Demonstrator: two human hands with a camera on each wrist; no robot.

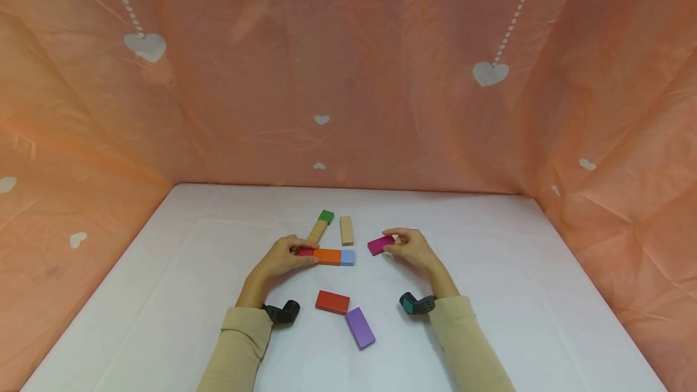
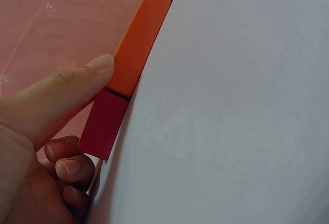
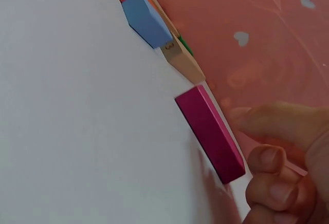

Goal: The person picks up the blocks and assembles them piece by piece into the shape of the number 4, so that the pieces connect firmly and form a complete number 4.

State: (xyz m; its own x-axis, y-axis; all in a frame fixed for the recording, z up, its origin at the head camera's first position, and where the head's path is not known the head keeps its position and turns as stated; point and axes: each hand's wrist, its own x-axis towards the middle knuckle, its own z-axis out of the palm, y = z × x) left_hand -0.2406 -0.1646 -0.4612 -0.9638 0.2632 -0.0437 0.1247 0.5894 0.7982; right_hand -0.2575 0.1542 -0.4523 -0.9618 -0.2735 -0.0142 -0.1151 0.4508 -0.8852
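My left hand [image 1: 285, 256] grips a row of blocks at its left end. Its thumb [image 2: 100, 64] lies against the orange block [image 1: 327, 257] near the joint with a crimson block [image 2: 103, 124], and the curled fingertips are at the crimson block's far end. A light blue block [image 1: 347, 258] finishes the row on the right. To the right of the row, my right hand [image 1: 411, 247] pinches a magenta block [image 1: 380, 245] between thumb and index finger, close over the white table; in the right wrist view the magenta block [image 3: 211, 134] is tilted.
Behind the row lie a green block [image 1: 326, 216] touching a plain wooden block [image 1: 317, 231], and another wooden block [image 1: 346, 231]. Nearer me are a red block [image 1: 332, 302] and a purple block [image 1: 360, 328]. Orange sheeting [image 1: 348, 77] with hearts borders the white table [image 1: 490, 247].
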